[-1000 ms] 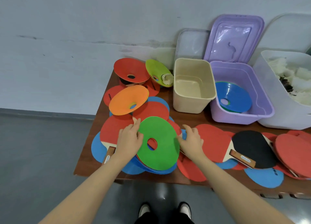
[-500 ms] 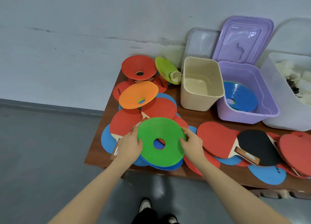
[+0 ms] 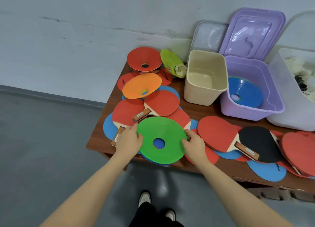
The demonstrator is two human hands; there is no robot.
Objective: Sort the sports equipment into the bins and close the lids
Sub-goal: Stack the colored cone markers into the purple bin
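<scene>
2 hands [image 3: 129,138] [image 3: 193,142] grip the green cone [image 3: 161,139] at opposite edges.

Table [image 3: 100,138]: three open bins in a row at rear right, small bin [image 3: 205,78] leftmost, middle bin [image 3: 252,114] holding one disc cone [image 3: 245,93], large bin [image 3: 289,117] rightmost. Lids [image 3: 252,32] lean on wall behind. Cones [image 3: 144,59] rear left. Paddles [image 3: 216,134] overlap along front edge.
</scene>
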